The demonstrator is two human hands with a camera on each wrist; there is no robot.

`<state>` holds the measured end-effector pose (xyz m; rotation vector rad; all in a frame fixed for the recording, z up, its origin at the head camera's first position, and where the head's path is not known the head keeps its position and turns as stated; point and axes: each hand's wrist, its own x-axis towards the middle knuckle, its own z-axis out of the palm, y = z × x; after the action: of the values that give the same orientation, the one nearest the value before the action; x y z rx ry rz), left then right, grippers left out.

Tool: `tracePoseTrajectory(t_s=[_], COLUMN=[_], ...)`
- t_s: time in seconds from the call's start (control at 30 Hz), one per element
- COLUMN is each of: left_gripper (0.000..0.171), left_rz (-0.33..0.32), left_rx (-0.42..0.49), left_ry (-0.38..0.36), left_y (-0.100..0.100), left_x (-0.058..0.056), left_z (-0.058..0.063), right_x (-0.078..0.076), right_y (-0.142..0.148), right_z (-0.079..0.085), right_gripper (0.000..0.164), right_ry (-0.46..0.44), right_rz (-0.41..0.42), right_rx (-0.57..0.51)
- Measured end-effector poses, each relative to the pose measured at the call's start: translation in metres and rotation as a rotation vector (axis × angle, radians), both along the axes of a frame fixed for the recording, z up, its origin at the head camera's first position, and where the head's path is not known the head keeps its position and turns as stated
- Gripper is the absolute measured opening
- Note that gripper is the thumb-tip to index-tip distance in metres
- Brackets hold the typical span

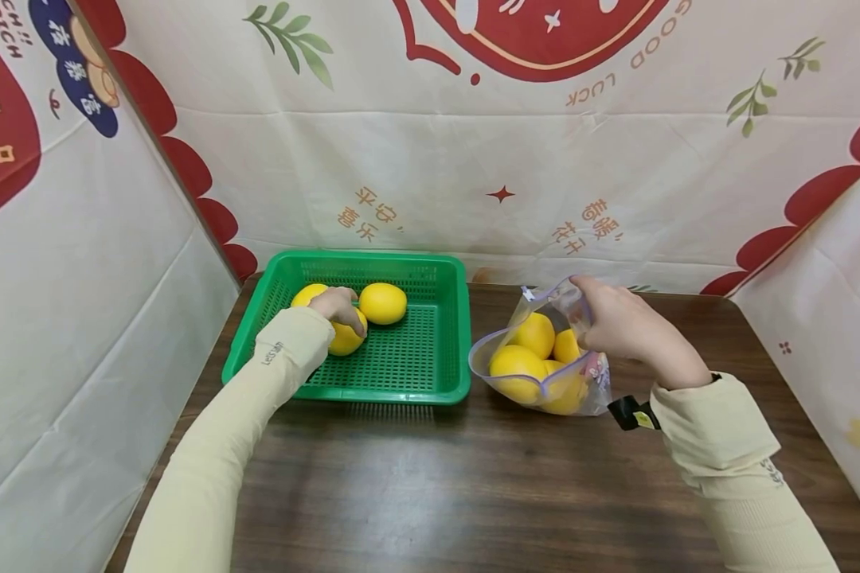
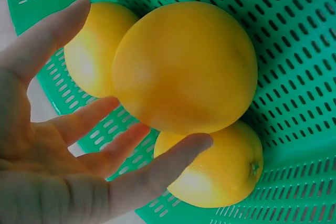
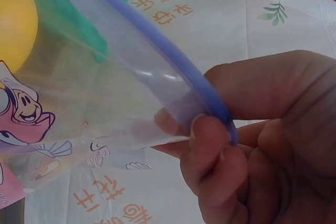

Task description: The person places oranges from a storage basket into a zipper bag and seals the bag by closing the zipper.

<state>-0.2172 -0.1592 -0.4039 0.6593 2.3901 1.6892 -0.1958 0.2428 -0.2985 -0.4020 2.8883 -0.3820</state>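
Three yellow citrus fruits lie in a green plastic basket [image 1: 416, 394], one of them at the back right [image 1: 383, 303]. My left hand [image 1: 338, 306] is over the front fruit [image 1: 347, 338]. In the left wrist view its fingers [image 2: 157, 169] are spread beside the large near fruit [image 2: 186, 66], the thumb held apart from it; whether the fingertips touch it I cannot tell. My right hand [image 1: 619, 322] pinches the purple-edged rim of a clear zip bag [image 3: 121, 93] between thumb and fingers. Several yellow fruits [image 1: 518, 372] sit inside the bag, its mouth spread wide.
The basket and the bag stand side by side toward the back of a dark wooden table [image 1: 416, 485]. White printed cloth [image 1: 430, 175] hangs behind and on both sides. A black strap end [image 1: 632, 414] dangles from the right wrist, near the bag.
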Motion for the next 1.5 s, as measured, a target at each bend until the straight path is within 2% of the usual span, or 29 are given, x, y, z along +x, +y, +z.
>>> tracePoseTrajectory(t_s=[0.1, 0.17, 0.2, 0.27, 0.4, 0.5, 0.63, 0.77, 0.97, 1.07, 1.23, 1.37, 1.5], left_gripper=[0.062, 0.063, 0.059, 0.059, 0.057, 0.062, 0.066, 0.067, 0.047, 0.042, 0.047, 0.053, 0.061], left_rz=[0.055, 0.121, 0.155, 0.204, 0.220, 0.249, 0.299, 0.310, 0.297, 0.280, 0.239, 0.248, 0.309], left_rx=[-0.121, -0.229, -0.284, -0.312, -0.404, -0.457, -0.494, -0.510, -0.557, -0.587, -0.639, -0.606, -0.539], left_ry=[-0.112, -0.238, -0.273, -0.373, -0.412, -0.492, -0.583, -0.597, -0.548, -0.519, -0.474, -0.485, -0.587], left_y=[0.009, 0.017, 0.020, 0.024, 0.029, 0.032, 0.036, 0.039, 0.042, 0.043, 0.045, 0.044, 0.036], left_x=[-0.006, -0.014, -0.016, -0.021, -0.031, -0.040, -0.046, -0.048, -0.050, -0.053, -0.058, -0.057, -0.050], left_z=[0.004, 0.007, 0.008, 0.009, 0.007, 0.005, 0.003, 0.002, 0.001, 0.001, 0.001, 0.003, 0.005], right_x=[0.000, 0.000, 0.000, 0.000, 0.001, 0.001, 0.001, 0.001, 0.001, 0.001, 0.002, 0.001, 0.001], right_y=[0.000, 0.000, 0.000, 0.001, 0.001, 0.000, 0.000, 0.001, 0.002, 0.002, 0.002, 0.002, 0.002], right_z=[0.000, 0.000, 0.001, 0.001, 0.002, 0.002, 0.001, 0.001, 0.000, 0.001, 0.001, 0.002, 0.001], right_gripper=[0.072, 0.072, 0.072, 0.072, 0.072, 0.072, 0.071, 0.072, 0.071, 0.071, 0.071, 0.072, 0.072], right_ry=[-0.008, -0.012, -0.012, -0.009, -0.011, -0.016, -0.013, -0.009, -0.002, -0.002, -0.006, -0.011, -0.009], right_rz=[-0.001, -0.001, -0.001, 0.001, 0.003, 0.002, 0.002, 0.003, 0.009, 0.013, 0.003, -0.008, -0.009], right_rx=[-0.003, -0.001, 0.000, 0.003, 0.000, -0.003, -0.002, -0.003, -0.008, -0.012, -0.007, -0.005, -0.005])
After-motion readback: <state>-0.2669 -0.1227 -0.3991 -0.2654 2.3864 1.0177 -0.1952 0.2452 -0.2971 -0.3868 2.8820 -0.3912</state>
